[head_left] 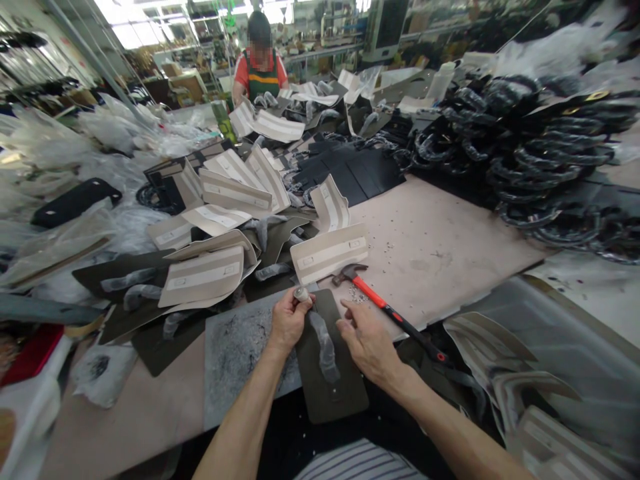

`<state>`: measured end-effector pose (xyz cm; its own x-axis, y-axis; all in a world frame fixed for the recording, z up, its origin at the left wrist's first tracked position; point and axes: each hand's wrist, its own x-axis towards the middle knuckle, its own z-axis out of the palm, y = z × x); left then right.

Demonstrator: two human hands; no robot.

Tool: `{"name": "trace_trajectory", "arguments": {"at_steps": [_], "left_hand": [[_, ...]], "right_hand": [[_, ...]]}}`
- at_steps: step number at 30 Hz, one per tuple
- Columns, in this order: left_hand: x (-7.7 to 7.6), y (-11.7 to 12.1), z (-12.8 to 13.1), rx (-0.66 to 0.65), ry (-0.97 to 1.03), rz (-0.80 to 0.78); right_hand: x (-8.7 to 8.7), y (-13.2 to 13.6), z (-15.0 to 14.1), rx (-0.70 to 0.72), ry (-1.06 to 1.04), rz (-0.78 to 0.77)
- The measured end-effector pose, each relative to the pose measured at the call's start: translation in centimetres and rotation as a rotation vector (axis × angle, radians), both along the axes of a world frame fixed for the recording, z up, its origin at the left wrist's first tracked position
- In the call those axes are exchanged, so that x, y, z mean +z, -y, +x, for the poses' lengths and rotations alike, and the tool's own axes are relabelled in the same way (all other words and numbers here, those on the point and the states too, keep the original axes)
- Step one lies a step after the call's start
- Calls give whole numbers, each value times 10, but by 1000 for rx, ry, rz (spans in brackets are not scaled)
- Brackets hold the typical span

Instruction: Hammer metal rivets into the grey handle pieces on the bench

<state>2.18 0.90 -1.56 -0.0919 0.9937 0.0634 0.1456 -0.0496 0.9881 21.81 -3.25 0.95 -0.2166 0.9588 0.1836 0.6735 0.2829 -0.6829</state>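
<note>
- Panel (325, 393), olive, lies at the near edge of the table, in front of the person, its far left part by the grey slab (235, 360)
- Its long axis runs away from the body, the near end slanting slightly right; the wrapped handle (324, 343) lies roughly along that axis
- Left hand (287, 325) closes on a small pale cylinder (301, 294) at the panel's far left corner, flat end up
- Right hand (370, 343) is half open beside the panel's right edge, index finger reaching forward; I cannot tell whether its palm holds anything
- Hammer (383, 303) lies beyond that hand, head far left, grip slanting back to the right
- Left fingers cover the corner and much of the cylinder; clear wrap blurs the handle's outline, and the scattered bits (359, 293) by the hammer are too small to name
</note>
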Motion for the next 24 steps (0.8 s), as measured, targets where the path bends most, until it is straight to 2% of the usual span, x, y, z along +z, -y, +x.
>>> {"name": "trace_trajectory", "arguments": {"at_steps": [3, 6, 8, 10, 11, 14, 16, 17, 18, 20, 22, 24], "left_hand": [[-3, 1, 4, 38, -50, 12], [-5, 3, 8, 84, -106, 23], [-4, 5, 11, 109, -149, 37], [-2, 8, 12, 112, -194, 72], [-2, 9, 12, 87, -214, 95], [-1, 11, 10, -39, -238, 145], [-2, 10, 8, -79, -220, 143], [-2, 8, 7, -74, -205, 135], [-3, 7, 6, -65, -188, 125], [-4, 5, 5, -59, -164, 105], [-5, 3, 4, -67, -157, 90], [-5, 4, 4, -77, -159, 84]], "right_hand": [[-6, -12, 34, -178, 261, 68], [-14, -19, 65, -233, 565, -43], [-18, -21, 77, -225, 632, -141], [-17, -22, 80, -208, 525, -258], [-15, -24, 78, -198, 397, -353], [1, -27, 65, -124, -172, -805], [17, -26, 53, -101, -437, -999], [25, -24, 47, -115, -492, -998], [33, -22, 42, -132, -493, -926], [48, -15, 35, -153, -404, -631], [59, -10, 34, -127, -208, -292], [68, -7, 38, -53, 41, -87]]}}
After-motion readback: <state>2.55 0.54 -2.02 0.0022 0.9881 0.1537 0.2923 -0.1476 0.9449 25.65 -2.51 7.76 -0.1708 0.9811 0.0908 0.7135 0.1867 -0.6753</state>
